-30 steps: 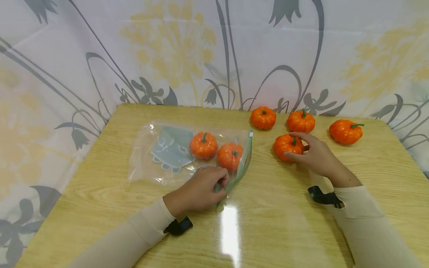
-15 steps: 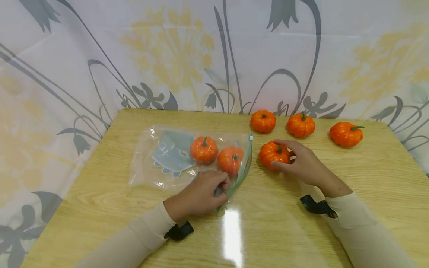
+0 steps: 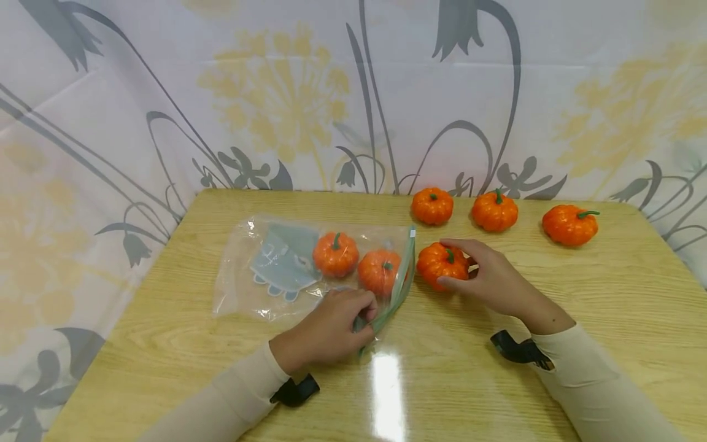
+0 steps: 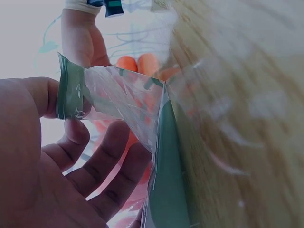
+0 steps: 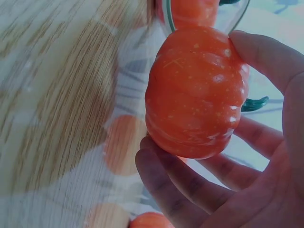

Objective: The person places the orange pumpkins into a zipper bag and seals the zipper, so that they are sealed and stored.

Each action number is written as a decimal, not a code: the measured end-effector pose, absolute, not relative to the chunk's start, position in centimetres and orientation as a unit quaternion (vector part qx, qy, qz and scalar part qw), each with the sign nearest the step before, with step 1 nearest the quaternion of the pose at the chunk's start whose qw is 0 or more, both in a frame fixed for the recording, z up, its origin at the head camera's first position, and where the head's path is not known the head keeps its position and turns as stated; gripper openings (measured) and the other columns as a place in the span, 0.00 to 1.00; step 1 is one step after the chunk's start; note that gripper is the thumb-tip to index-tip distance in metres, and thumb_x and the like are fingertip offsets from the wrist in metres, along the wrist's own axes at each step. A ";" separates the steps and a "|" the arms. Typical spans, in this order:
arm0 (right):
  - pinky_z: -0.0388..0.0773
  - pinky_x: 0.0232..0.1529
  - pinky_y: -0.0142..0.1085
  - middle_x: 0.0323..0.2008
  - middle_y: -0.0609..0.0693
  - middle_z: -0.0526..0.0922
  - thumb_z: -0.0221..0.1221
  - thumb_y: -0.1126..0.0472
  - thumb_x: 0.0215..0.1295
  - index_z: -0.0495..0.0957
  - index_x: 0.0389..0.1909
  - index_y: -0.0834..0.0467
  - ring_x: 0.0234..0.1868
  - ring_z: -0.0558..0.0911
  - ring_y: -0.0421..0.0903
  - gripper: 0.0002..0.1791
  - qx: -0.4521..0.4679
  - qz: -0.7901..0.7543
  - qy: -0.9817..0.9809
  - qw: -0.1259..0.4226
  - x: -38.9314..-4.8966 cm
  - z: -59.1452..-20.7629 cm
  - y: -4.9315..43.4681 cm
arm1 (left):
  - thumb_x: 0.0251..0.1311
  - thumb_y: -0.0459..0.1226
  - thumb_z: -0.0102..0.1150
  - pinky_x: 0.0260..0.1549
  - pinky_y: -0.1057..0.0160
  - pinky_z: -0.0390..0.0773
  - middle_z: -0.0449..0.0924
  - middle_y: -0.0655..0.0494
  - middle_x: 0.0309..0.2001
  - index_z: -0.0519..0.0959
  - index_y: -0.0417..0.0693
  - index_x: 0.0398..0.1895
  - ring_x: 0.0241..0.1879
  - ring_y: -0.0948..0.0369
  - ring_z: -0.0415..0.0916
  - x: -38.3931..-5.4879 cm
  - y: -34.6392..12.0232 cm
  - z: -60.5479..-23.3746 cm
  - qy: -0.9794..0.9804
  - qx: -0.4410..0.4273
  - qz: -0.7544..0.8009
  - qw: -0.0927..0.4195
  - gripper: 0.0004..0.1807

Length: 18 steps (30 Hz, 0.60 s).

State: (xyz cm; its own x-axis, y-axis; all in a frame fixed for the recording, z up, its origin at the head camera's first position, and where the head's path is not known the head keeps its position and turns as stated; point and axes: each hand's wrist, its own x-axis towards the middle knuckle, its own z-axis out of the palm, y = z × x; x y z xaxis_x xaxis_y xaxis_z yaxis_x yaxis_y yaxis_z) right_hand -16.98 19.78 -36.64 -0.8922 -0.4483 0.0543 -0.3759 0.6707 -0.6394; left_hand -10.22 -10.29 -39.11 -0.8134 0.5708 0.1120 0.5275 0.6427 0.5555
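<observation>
A clear zip bag point(image 3: 237, 288) with a green zip edge and a blue-grey printed figure lies on the table, its mouth facing right. Inside it sit two small orange pumpkins, one pumpkin point(image 3: 336, 255) deeper and another pumpkin point(image 3: 378, 273) near the mouth. My left hand point(image 3: 334, 325) pinches the bag's green edge point(image 4: 71, 92) between thumb and finger, lifting the mouth. Right at the opening, my right hand point(image 3: 491, 279) grips an orange pumpkin point(image 3: 440, 267) with a green stem, thumb on one side and fingers on the other. The right wrist view shows this held pumpkin point(image 5: 197, 92) close up.
Along the back of the wooden table point(image 3: 221, 380) stand three more pumpkins: one pumpkin point(image 3: 432, 206) behind the bag's mouth, a second pumpkin point(image 3: 494, 210) beside it, and a third pumpkin point(image 3: 570, 225) farther right. A flower-patterned cloth point(image 3: 309, 92) hangs behind the table.
My right hand has carried the gripped pumpkin leftward, from near the back pumpkins to the bag's mouth. My left hand has kept its pinch on the bag's edge.
</observation>
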 end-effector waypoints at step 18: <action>0.80 0.50 0.40 0.62 0.53 0.76 0.69 0.52 0.61 0.70 0.69 0.54 0.48 0.76 0.45 0.36 -0.259 -0.347 0.900 0.053 -16.3 -36.6 18.8 | 0.52 0.37 0.60 0.42 0.58 0.64 0.74 0.58 0.29 0.69 0.54 0.30 0.32 0.64 0.66 -10.2 -10.3 -38.7 0.907 0.304 0.289 0.036 0.08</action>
